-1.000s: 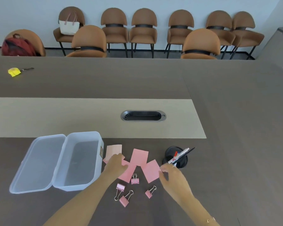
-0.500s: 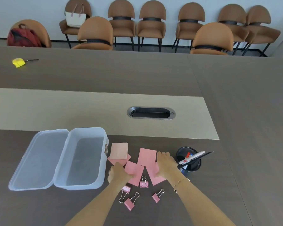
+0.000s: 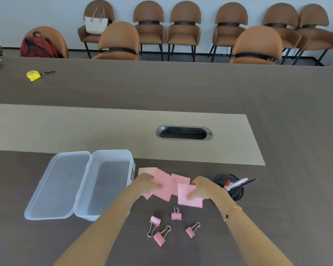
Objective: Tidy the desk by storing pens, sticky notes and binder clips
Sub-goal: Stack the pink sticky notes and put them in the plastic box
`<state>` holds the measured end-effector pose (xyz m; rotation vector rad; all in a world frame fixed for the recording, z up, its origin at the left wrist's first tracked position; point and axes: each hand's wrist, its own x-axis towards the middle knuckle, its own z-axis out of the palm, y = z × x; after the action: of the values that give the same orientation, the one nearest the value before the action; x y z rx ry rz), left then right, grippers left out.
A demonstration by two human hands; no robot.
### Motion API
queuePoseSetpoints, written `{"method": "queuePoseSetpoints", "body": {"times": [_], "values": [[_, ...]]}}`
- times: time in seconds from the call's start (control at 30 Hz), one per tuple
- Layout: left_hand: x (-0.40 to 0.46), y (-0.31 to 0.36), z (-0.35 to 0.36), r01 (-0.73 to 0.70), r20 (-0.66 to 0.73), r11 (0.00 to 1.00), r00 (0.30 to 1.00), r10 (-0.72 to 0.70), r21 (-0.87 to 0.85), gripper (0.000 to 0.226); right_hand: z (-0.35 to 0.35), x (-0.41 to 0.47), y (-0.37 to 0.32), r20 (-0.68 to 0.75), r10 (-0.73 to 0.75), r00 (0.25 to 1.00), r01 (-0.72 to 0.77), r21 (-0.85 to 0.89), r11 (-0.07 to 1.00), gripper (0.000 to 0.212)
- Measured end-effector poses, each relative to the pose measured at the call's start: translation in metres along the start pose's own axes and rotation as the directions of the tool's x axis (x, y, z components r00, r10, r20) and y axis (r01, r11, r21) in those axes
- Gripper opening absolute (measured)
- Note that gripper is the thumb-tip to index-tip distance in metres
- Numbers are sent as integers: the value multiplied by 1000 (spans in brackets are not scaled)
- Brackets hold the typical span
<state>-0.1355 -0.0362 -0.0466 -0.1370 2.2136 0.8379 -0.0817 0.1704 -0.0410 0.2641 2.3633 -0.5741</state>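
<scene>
Several pink sticky notes lie on the dark desk right of an open clear plastic box (image 3: 112, 181), whose lid (image 3: 60, 185) is folded out to the left. My left hand (image 3: 146, 184) pinches one sticky note (image 3: 163, 184) lifted off the desk. My right hand (image 3: 201, 188) grips another sticky note (image 3: 188, 197). More notes (image 3: 181, 179) lie between and behind my hands. Several pink binder clips (image 3: 176, 215) sit on the desk below my hands. A black mesh pen cup (image 3: 232, 187) with pens (image 3: 238, 184) stands to the right.
A cable grommet (image 3: 184, 133) is set in the beige strip of the table. A yellow tape measure (image 3: 33, 75) lies at the far left. Brown chairs (image 3: 183, 27) line the wall, one with a white bag (image 3: 95, 24), one with a red backpack (image 3: 38, 47).
Both hands went from pressing flat on the notes to each lifting one sticky note. The camera view shifted slightly.
</scene>
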Motion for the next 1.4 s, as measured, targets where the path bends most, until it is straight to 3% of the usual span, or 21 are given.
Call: {"method": "queuePoseSetpoints", "body": {"times": [0.07, 0.13, 0.23, 0.4, 0.47, 0.53, 0.6, 0.7, 0.83, 0.9, 0.97, 1.1, 1.17, 1.3, 1.4], "values": [[11, 6, -4, -45, -118, 998, 992, 40, -41, 31, 3, 12, -8, -91, -23, 996, 34, 119, 992, 14], [23, 4, 0, -34, -197, 999, 980, 38, 23, 28, 17, 29, -13, -194, -65, 979, 76, 49, 996, 13], [37, -10, 10, 22, -314, 980, 949, 42, 197, 28, 35, 42, -15, -255, -102, 962, 91, -54, 994, 36], [46, -24, 21, 48, -378, 973, 925, 42, 226, 54, 36, 47, -9, -297, -30, 954, 10, -70, 997, 59], [48, -20, 22, 67, -388, 979, 922, 13, 191, 59, 34, 49, -8, -281, 11, 960, -32, -71, 997, 58], [51, -18, 22, 67, -396, 988, 918, -7, 139, 63, 35, 48, -8, -262, 35, 964, -58, -79, 995, 40], [51, -16, 22, 63, -405, 993, 914, -18, 99, 72, 39, 47, -8, -274, 81, 958, -78, 20, 997, 17], [51, -19, 25, 100, -387, 979, 922, -24, 178, 97, 46, 46, -5, -292, 139, 946, -90, 174, 981, 12], [43, -21, 28, 139, -343, 950, 939, -37, 278, 80, 52, 44, 0, -244, 187, 952, -77, 401, 913, 28], [40, -23, 30, 156, -336, 963, 939, -76, 219, 70, 53, 43, 1, -231, 174, 957, -53, 453, 890, 28], [38, -23, 30, 106, -312, 993, 946, -87, 44, 70, 54, 41, 0, -255, 190, 948, -15, 560, 828, 29], [36, -28, 30, 23, -230, 953, 968, -96, -302, 95, 54, 33, 1, -271, 282, 920, 107, 868, 485, 34], [38, -32, 29, -31, -160, 879, 986, -52, -476, 95, 58, 34, 2, -244, 291, 925, 95, 890, 446, 36], [38, -34, 29, -171, 31, 778, 971, 238, -604, 60, 67, 37, 1, -224, 107, 969, 156, 884, 440, 50], [35, -26, 32, -203, 4, 780, 967, 254, -592, 47, 62, 29, -3, -208, -109, 972, 235, 886, 400, 65]]}}
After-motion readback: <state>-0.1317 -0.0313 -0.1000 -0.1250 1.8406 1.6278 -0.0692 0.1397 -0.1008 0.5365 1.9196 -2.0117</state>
